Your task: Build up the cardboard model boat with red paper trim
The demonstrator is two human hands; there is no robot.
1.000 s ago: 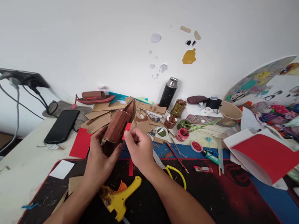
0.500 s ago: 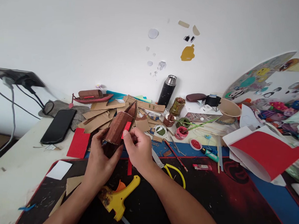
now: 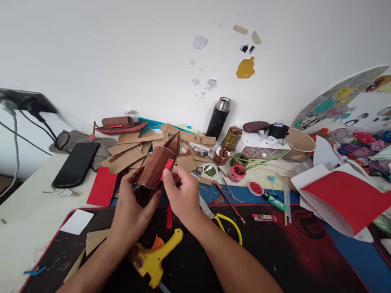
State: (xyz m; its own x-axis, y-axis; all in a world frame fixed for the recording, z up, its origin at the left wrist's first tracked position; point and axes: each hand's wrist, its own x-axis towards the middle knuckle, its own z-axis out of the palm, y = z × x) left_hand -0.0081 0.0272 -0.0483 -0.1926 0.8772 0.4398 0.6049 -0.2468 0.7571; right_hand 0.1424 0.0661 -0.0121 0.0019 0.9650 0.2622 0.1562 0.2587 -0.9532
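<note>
My left hand (image 3: 130, 206) grips the near end of a brown painted cardboard boat model (image 3: 156, 166) and holds it above the dark mat (image 3: 274, 262). With thumb and forefinger, my right hand (image 3: 181, 194) pinches a small red corrugated piece (image 3: 167, 168) against the boat's right side. A thin red strip (image 3: 169, 217) lies on the mat just below my right hand. Close to my forearms lies a yellow glue gun (image 3: 155, 257).
Cardboard scraps (image 3: 129, 153) pile up behind the boat, beside a red corrugated sheet (image 3: 102, 186), a black phone (image 3: 76, 164) and a second boat model (image 3: 119, 125). To the right are yellow-handled scissors (image 3: 228, 226), paint pots (image 3: 236, 173), a black flask (image 3: 220, 117) and a red paper sheet (image 3: 348, 198).
Both hands keep their hold on the boat and the red piece, with hardly any shift. The view has drifted slightly.
</note>
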